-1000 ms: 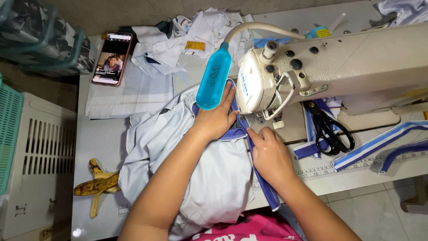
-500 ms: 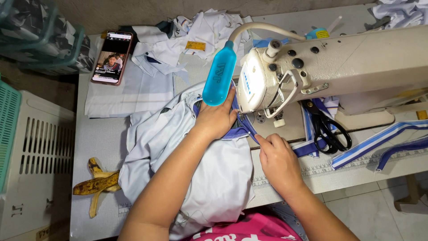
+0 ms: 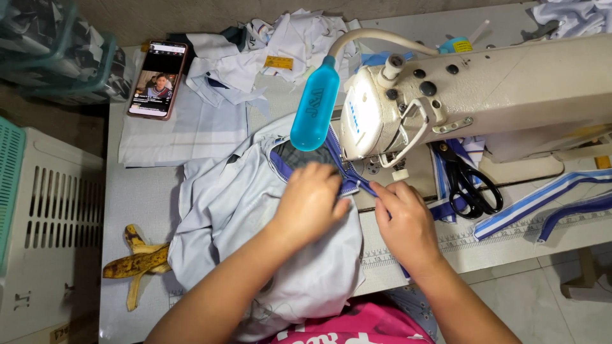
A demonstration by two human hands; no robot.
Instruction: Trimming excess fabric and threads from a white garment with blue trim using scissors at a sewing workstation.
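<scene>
Sewing table (image 3: pixel 159 191), 2 hands (image 3: pixel 310 202) (image 3: pixel 403 220), 1 shirt (image 3: pixel 236 210)

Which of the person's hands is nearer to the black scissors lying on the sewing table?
The right hand. It pinches the blue trim just left of the black scissors. The left hand rests flat on the light blue garment, farther left, beyond the right hand.

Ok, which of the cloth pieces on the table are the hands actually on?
The pale blue garment with blue trim by the needle; the other pieces lie untouched farther back.
</scene>
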